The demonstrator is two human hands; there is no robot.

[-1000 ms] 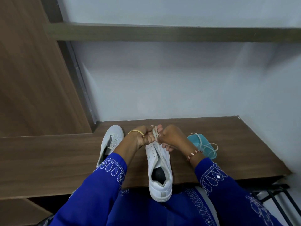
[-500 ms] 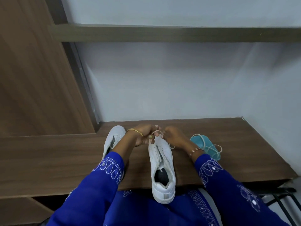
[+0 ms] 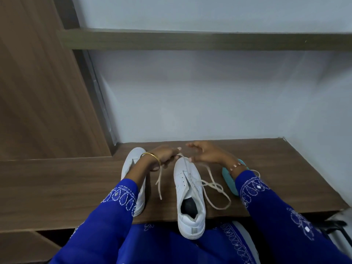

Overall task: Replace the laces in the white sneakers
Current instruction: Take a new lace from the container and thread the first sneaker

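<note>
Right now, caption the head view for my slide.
Left hand grips the lace at the toe of the middle sneaker; right hand beside it.

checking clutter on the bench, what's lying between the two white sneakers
In the head view, one loose end of the lace lies on the bare wooden bench between the left sneaker and the middle sneaker.

We are looking down at a brown wooden shelf (image 3: 285, 178) set against a pale wall. On it stand two white sneakers: one sneaker (image 3: 187, 189) in the middle, its heel hanging over the front edge, and a second sneaker (image 3: 133, 159) to its left (partly hidden by a sleeve). A loose cream lace (image 3: 215, 189) trails over the wood on the right of the middle shoe. Near it lies a teal object (image 3: 229, 180).
</note>
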